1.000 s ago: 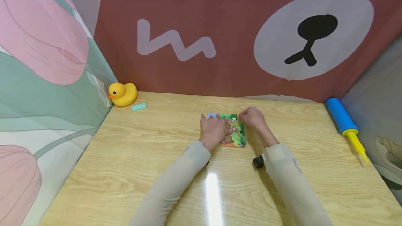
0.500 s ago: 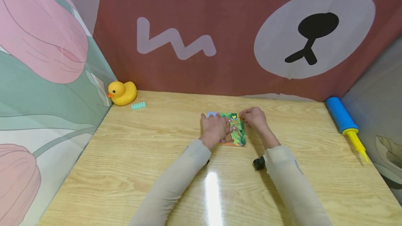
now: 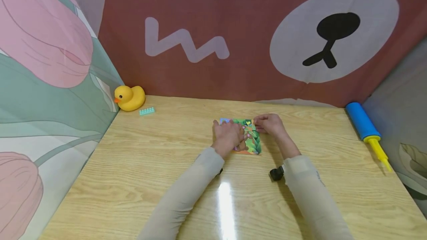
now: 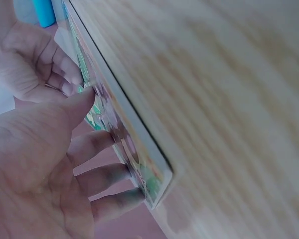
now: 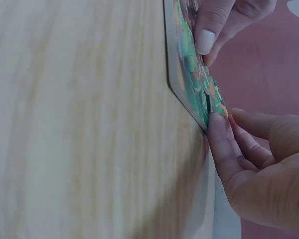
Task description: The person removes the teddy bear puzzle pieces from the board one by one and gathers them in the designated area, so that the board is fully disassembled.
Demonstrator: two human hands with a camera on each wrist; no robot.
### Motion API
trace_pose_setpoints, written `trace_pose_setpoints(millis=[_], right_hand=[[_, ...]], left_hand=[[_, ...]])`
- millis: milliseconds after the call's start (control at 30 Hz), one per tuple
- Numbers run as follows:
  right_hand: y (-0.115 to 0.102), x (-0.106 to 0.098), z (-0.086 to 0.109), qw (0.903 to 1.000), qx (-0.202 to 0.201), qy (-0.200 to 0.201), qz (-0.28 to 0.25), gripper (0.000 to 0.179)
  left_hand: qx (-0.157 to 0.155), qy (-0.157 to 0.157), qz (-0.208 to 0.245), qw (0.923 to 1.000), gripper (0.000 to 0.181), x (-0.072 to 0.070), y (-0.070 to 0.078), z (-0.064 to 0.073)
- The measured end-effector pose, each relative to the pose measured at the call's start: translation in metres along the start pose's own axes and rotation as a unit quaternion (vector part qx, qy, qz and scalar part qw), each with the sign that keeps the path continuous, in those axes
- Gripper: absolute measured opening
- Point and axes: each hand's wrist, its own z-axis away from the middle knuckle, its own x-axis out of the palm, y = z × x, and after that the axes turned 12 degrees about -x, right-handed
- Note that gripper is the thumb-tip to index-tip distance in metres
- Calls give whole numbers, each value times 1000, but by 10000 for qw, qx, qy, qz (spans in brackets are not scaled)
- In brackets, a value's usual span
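A thin, colourful jigsaw puzzle (image 3: 252,144) with a green leafy picture lies flat on the table. My left hand (image 3: 228,136) rests on its left and middle part with fingers spread, hiding much of the picture. In the left wrist view, the fingertips (image 4: 134,196) press along the puzzle's surface. My right hand (image 3: 269,124) is at the far right corner. Between its thumb and fingers it pinches a green and orange puzzle piece (image 5: 218,99), which tilts up from the board with a dark gap beneath it.
On the wooden table (image 3: 133,166), a yellow rubber duck (image 3: 131,98) and a small turquoise toy brick (image 3: 147,111) stand at the far left. A blue and yellow hand pump (image 3: 364,123) lies along the right edge. Printed cloth walls (image 3: 200,80) enclose the back and sides.
The right hand's fingers have shifted slightly at the corner, and the puzzle piece there now tilts up, with a gap showing. The left hand stays in place on the puzzle.
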Motion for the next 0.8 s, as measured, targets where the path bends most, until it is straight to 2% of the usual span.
trace_pose_setpoints(millis=[33, 67, 133, 267, 367, 667, 800], right_hand=[[0, 0, 0, 10000, -20, -26, -45, 34], [0, 0, 1, 10000, -32, -36, -80, 34], [0, 0, 2, 9999, -55, -62, -139, 35], [0, 1, 4, 9997, -65, -37, -245, 35], [1, 1, 4, 9996, -82, -34, -277, 36], [-6, 0, 9, 9991, -38, -42, -418, 39], [2, 1, 4, 9985, -69, -16, -552, 38]], left_hand=[[-38, -21, 534, 9986, 66, 0, 1, -2], [-76, 14, 848, 9964, 65, -1, 1, -3], [-153, -50, 1016, 9947, 65, 0, 3, -6], [-210, -209, 1041, 9941, 63, 0, 4, -10], [-216, -306, 833, 9958, 64, -1, 4, -11], [-311, -155, 1059, 9938, 59, -1, 6, -10], [-496, 203, 1271, 9904, 49, -1, 6, -6]])
